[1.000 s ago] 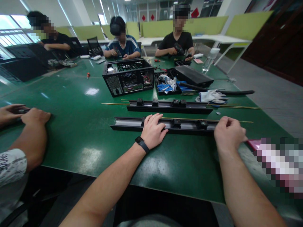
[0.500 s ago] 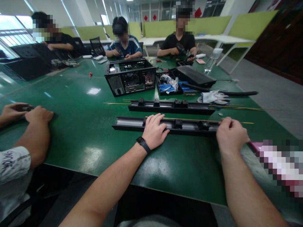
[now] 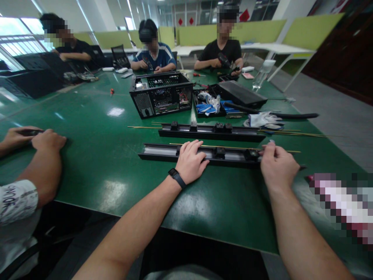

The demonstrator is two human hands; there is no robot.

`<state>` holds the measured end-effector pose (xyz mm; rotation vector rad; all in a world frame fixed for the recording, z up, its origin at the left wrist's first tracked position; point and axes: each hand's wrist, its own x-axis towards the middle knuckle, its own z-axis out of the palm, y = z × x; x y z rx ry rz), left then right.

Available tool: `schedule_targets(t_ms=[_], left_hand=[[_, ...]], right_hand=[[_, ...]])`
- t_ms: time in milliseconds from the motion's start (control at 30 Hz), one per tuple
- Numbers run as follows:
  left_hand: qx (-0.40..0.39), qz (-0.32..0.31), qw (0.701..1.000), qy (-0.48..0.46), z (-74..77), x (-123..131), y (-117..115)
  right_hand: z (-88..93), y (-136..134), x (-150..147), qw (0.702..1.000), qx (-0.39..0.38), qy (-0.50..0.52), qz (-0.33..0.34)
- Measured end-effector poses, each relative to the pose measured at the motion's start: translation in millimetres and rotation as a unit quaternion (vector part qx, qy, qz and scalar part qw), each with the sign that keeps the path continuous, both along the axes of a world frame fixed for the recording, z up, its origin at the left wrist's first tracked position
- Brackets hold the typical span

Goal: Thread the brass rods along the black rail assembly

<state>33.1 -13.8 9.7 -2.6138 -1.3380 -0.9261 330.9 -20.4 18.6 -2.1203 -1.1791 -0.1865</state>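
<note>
A black rail with a pale channel (image 3: 159,151) lies in front of me on the green table, bearing several black blocks such as this black block (image 3: 219,153). My left hand (image 3: 190,161) rests flat over the rail, fingers stretched out, covering part of one block. Along the rail's far side runs a thin brass rod (image 3: 233,147). At the rail's right end, my right hand (image 3: 278,163) is closed in a pinch on the rod, whose tip sticks out to the right. The fingers hide the exact grip point and the rail's end.
Beyond lies a second black rail (image 3: 210,134) with blocks and more brass rods (image 3: 297,133). Behind it are an open computer case (image 3: 161,97), a tray of gloves (image 3: 208,105), a white glove (image 3: 265,119) and a bottle (image 3: 262,74). A co-worker's hands (image 3: 46,138) are at the left.
My right hand has moved slightly left, and the brass rod has slid left with it along the rail. My left hand stays in place on the rail.
</note>
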Motion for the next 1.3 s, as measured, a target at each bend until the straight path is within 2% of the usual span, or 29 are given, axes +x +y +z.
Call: schedule_targets(t_ms=[100, 167, 367, 433, 500, 600, 700, 867, 933, 1067, 1300], left_hand=[[-0.006, 0.001, 1.0, -0.001, 0.6, 0.4, 0.0], [-0.007, 0.0, 1.0, 0.0, 1.2, 0.7, -0.1], [-0.007, 0.0, 1.0, 0.003, 1.1, 0.9, 0.4], [-0.002, -0.001, 1.0, 0.002, 0.8, 0.9, 0.6], [0.001, -0.002, 1.0, 0.002, 0.8, 0.9, 0.6], [-0.002, -0.002, 1.0, 0.002, 1.6, 1.1, 0.3], [-0.003, -0.003, 1.0, 0.002, 2.9, 1.5, -0.1], [-0.005, -0.004, 1.0, 0.001, 2.8, 1.9, 0.3], [-0.005, -0.004, 1.0, 0.0, 2.1, 1.8, 0.7], [-0.002, -0.005, 1.0, 0.0, 1.1, 1.4, 0.8], [-0.007, -0.004, 1.0, 0.001, -0.3, 1.7, 1.2]], right_hand=[[2.6, 0.2, 2.7, 0.997, -0.002, 0.033, -0.069], [4.5, -0.1, 3.7, 0.995, -0.017, 0.042, -0.085], [1.5, -0.4, 0.3, 0.999, -0.001, 0.031, 0.012], [0.1, 0.7, 3.4, 0.999, 0.02, 0.046, -0.018], [0.3, 1.8, 9.2, 0.994, 0.032, 0.068, -0.077], [2.5, 2.6, 16.4, 0.988, 0.012, 0.095, -0.12], [3.7, 2.0, 15.5, 0.99, -0.008, 0.098, -0.104], [2.0, 0.9, 7.3, 0.997, -0.007, 0.078, -0.013], [2.8, 0.6, 6.9, 0.997, -0.001, 0.072, -0.016], [7.2, -0.5, 8.0, 0.994, -0.021, 0.067, -0.089], [6.0, 0.1, 3.4, 0.998, -0.037, 0.057, -0.003]])
